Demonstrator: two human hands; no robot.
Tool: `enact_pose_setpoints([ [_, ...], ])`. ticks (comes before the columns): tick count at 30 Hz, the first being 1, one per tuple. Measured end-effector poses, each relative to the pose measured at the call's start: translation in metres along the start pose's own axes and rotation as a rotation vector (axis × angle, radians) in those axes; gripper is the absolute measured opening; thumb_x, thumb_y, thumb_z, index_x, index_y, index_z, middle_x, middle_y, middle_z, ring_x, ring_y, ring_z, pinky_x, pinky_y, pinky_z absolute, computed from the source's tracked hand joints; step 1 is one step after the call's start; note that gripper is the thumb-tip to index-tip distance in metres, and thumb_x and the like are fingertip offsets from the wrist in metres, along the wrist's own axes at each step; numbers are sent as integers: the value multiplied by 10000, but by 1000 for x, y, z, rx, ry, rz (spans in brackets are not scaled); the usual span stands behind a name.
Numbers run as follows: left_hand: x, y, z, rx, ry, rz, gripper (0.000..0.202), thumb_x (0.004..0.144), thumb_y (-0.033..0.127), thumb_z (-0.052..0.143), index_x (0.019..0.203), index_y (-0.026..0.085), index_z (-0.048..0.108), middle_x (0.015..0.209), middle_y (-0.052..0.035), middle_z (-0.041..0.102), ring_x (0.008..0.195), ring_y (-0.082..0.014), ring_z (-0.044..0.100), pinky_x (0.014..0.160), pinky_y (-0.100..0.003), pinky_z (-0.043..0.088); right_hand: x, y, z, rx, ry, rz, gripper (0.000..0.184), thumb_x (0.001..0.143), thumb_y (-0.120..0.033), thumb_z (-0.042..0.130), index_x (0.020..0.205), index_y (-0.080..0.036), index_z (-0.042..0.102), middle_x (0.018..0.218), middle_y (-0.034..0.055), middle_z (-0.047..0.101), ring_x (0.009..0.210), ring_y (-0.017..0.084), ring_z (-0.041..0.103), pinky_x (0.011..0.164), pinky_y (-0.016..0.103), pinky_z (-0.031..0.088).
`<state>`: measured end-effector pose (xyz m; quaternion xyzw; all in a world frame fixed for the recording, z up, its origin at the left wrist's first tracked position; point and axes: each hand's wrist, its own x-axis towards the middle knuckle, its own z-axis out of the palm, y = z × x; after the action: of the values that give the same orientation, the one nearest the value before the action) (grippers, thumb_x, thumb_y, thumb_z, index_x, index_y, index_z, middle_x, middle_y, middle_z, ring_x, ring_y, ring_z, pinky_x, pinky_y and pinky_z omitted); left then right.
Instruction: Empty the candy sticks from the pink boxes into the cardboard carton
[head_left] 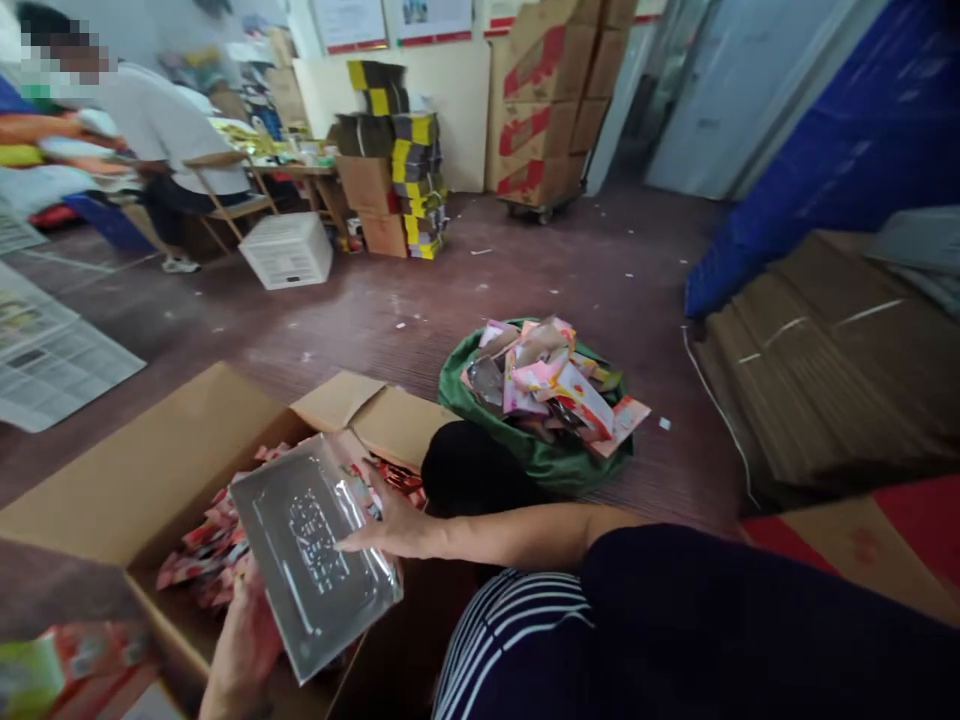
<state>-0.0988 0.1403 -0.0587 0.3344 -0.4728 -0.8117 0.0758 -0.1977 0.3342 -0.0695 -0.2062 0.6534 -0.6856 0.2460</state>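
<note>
A flat rectangular grey pack (277, 530) with a shiny plastic face is held at a tilt between my two hands. My left hand (244, 625) grips its lower left edge, with part of the fingers hidden. On the right side, my right hand (394, 515) holds it, thumb lying across the front face. Beneath the pack stands an open cardboard box (172, 475), its flaps spread. Many small red and pink packets (214, 545) lie inside it, partly covered by the pack.
A green sack (457, 375) full of torn pouches sits ahead. Flattened cardboard (832, 350) is stacked at right, near a blue covering (787, 160). A white crate (289, 250), bundled stacks (420, 185) and cartons on a trolley (540, 120) stand behind. Another person (165, 120) sits at a table.
</note>
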Motion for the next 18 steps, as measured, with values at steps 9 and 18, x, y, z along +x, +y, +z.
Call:
enact_pose_setpoints([
  [9, 28, 10, -25, 103, 172, -14, 604, 586, 718, 776, 1014, 305, 667, 930, -45, 760, 1396, -360, 495, 1270, -535, 235, -44, -45, -214, -540, 705, -370, 998, 818, -391, 755, 1636, -292, 193, 1578, 109, 351, 1394, 301, 407, 1179, 465, 381],
  [18, 47, -19, -42, 203, 229, -157, 528, 595, 617, 811, 985, 283, 689, 959, -45, 751, 1478, -352, 398, 1287, -499, 216, -137, 63, -328, -1437, 467, 144, 754, 864, -191, 589, 1588, -223, 379, 1568, 183, 272, 1403, 390, 303, 1133, 519, 314],
])
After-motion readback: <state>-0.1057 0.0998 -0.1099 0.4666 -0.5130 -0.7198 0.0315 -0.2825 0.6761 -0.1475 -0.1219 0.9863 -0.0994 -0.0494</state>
